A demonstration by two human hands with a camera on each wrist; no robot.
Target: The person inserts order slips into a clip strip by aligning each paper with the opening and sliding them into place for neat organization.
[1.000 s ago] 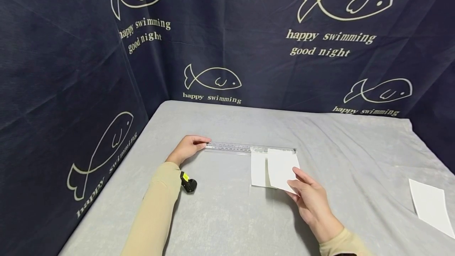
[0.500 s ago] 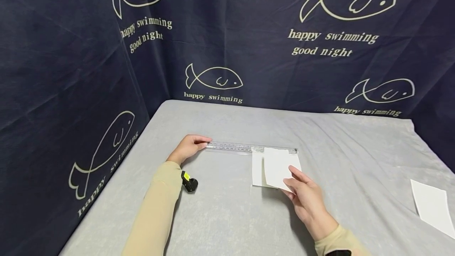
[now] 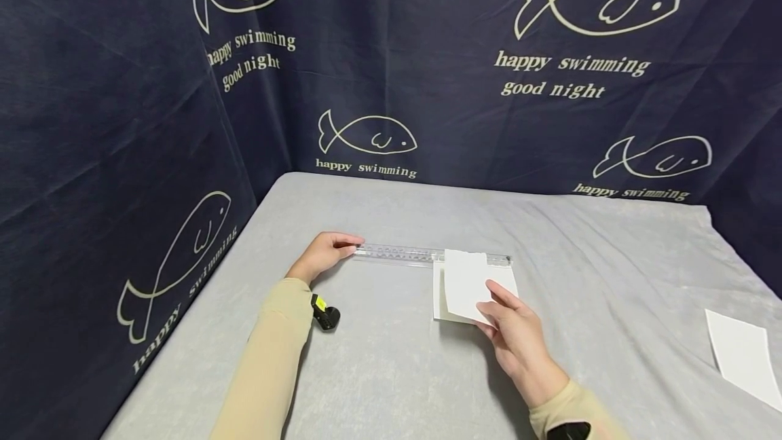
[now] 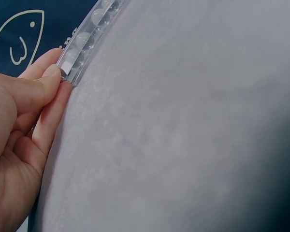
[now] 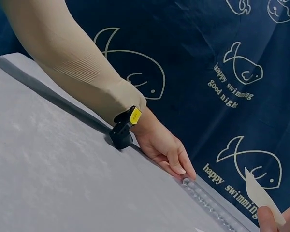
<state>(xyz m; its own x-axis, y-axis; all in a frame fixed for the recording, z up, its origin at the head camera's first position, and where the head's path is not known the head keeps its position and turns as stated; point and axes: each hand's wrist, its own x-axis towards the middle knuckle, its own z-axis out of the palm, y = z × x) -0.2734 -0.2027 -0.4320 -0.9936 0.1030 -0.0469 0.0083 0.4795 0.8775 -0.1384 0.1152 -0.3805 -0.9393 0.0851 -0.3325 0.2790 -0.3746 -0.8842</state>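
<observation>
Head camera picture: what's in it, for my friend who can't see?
A person's right hand holds a white card over a second card, while the left hand pinches one end of a clear plastic strip. A third card lies at the right of the grey-covered table; a dark fish-print curtain hangs behind.

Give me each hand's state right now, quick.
Left hand: closed, pinching one end of the long, narrow clear plastic strip.
Right hand: closed, holding the upper white rectangular paper card between thumb and fingers.
</observation>
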